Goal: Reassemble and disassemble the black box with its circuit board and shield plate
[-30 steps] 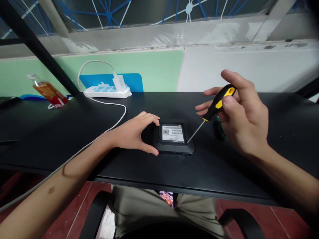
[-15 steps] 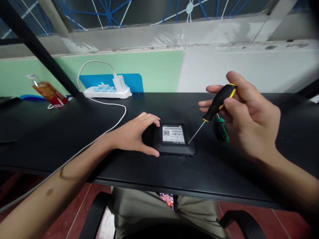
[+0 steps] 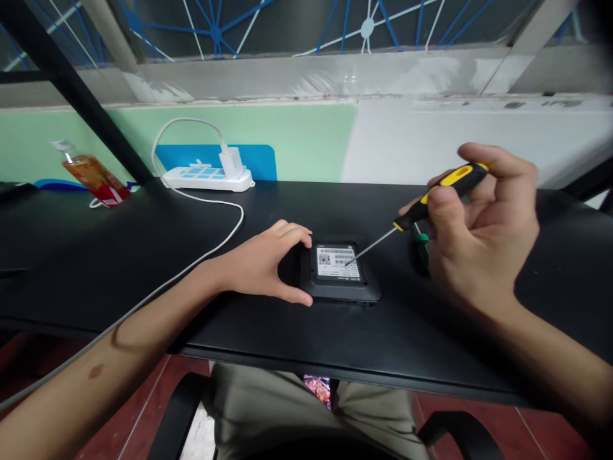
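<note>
A flat black device [image 3: 342, 292] with a white printed label [image 3: 330, 255] lies on the dark desk. My left hand [image 3: 268, 262] grips its left side between thumb and fingers. In my right hand [image 3: 483, 230] is a screwdriver [image 3: 443, 191] with a black and yellow handle, held tilted. Its thin shaft points down to the left, and the tip appears over the label; whether it touches cannot be made out. A green-handled tool [image 3: 422, 246] lies on the desk, partly hidden behind my right hand.
A white power strip [image 3: 205, 177] with a plugged-in charger [image 3: 231, 161] stands at the back left. Its white cable [image 3: 225, 239] runs across the desk under my left arm. A tilted drink bottle [image 3: 96, 176] is farther left. A phone [image 3: 318, 390] shows on the lap.
The screwdriver tip has moved from the device's right near corner up and left over the label. Its handle has swung right and lies flatter. My left hand stays on the device.
</note>
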`<state>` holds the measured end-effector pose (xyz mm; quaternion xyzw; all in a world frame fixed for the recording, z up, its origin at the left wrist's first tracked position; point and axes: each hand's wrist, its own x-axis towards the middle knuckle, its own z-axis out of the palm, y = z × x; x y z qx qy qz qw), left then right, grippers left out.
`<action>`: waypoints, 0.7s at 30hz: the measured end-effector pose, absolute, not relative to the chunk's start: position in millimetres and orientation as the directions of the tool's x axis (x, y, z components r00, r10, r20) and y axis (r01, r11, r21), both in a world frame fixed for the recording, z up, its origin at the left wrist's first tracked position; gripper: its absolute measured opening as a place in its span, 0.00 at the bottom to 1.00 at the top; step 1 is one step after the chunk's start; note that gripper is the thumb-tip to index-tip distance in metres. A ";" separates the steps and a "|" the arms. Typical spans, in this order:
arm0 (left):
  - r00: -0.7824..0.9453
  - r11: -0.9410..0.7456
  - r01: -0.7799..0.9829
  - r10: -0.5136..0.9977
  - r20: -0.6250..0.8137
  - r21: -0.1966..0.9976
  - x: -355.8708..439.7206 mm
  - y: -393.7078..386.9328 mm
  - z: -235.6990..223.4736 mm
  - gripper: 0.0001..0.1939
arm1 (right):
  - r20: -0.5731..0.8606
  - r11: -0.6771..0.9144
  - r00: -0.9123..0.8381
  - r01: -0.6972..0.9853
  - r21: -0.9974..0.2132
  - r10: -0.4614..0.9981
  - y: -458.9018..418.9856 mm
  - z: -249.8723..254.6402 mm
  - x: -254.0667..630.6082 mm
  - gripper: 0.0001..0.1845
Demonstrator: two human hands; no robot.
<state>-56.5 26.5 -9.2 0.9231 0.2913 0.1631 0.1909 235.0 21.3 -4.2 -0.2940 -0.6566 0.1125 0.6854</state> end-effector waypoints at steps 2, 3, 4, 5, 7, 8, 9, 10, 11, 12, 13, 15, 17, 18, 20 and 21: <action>0.778 -0.763 0.470 0.596 0.200 0.444 -53.0 26.1 -10.1 0.38 | 0.831 0.809 0.105 0.189 -0.556 0.547 20.1 -6.4 227.6 0.23; 0.780 -0.767 0.465 0.591 0.204 0.443 -51.4 26.0 -10.3 0.38 | 0.827 0.807 0.098 0.180 -0.562 0.554 19.2 -7.3 224.0 0.23; 0.783 -0.771 0.460 0.586 0.209 0.440 -49.9 25.9 -10.5 0.38 | 0.822 0.805 0.086 0.168 -0.569 0.563 18.2 -8.2 220.8 0.22; 0.785 -0.776 0.456 0.582 0.213 0.437 -48.8 25.9 -10.6 0.38 | 0.816 0.802 0.077 0.158 -0.577 0.572 17.3 -9.0 218.1 0.22; 0.787 -0.780 0.451 0.576 0.219 0.433 -47.5 25.9 -10.8 0.39 | 0.809 0.798 0.068 0.131 -0.588 0.584 15.5 -10.2 213.9 0.21; 0.787 -0.781 0.450 0.576 0.220 0.433 -47.2 26.0 -10.9 0.39 | 0.806 0.798 0.071 0.115 -0.592 0.587 14.7 -10.8 212.2 0.21; 0.786 -0.781 0.452 0.577 0.221 0.432 -47.1 26.1 -11.0 0.39 | 0.804 0.797 0.076 0.101 -0.595 0.590 13.8 -11.3 210.6 0.21; 0.786 -0.781 0.452 0.577 0.221 0.431 -47.1 26.3 -11.1 0.39 | 0.799 0.794 0.079 0.089 -0.601 0.596 12.9 -11.9 209.1 0.21; 0.786 -0.781 0.453 0.577 0.222 0.429 -47.1 26.5 -11.2 0.40 | 0.792 0.788 0.079 0.084 -0.610 0.605 12.0 -12.3 207.6 0.21; 0.785 -0.782 0.454 0.578 0.225 0.426 -47.1 26.6 -11.2 0.40 | 0.785 0.781 0.076 0.084 -0.619 0.615 11.0 -12.8 206.1 0.20; 0.785 -0.783 0.453 0.577 0.225 0.425 -47.1 26.8 -11.3 0.40 | 0.780 0.774 0.071 0.089 -0.626 0.622 10.0 -13.1 204.8 0.20; 0.787 -0.785 0.454 0.575 0.224 0.422 -47.0 27.0 -11.2 0.40 | 0.774 0.767 0.063 0.106 -0.633 0.630 8.0 -13.7 202.8 0.20; 0.787 -0.784 0.455 0.576 0.221 0.422 -46.8 27.1 -11.1 0.40 | 0.777 0.770 0.051 0.112 -0.629 0.627 6.3 -14.2 202.2 0.20; 0.786 -0.783 0.455 0.577 0.221 0.424 -46.8 27.2 -11.0 0.40 | 0.773 0.766 0.040 0.109 -0.633 0.633 5.6 -14.4 202.5 0.20; 0.785 -0.781 0.453 0.578 0.222 0.430 -46.7 27.2 -10.7 0.39 | 0.756 0.752 0.010 0.096 -0.652 0.655 4.5 -14.4 204.0 0.21; 0.786 -0.781 0.451 0.577 0.223 0.432 -46.6 27.2 -10.6 0.39 | 0.746 0.743 -0.004 0.093 -0.663 0.666 4.1 -14.3 204.9 0.22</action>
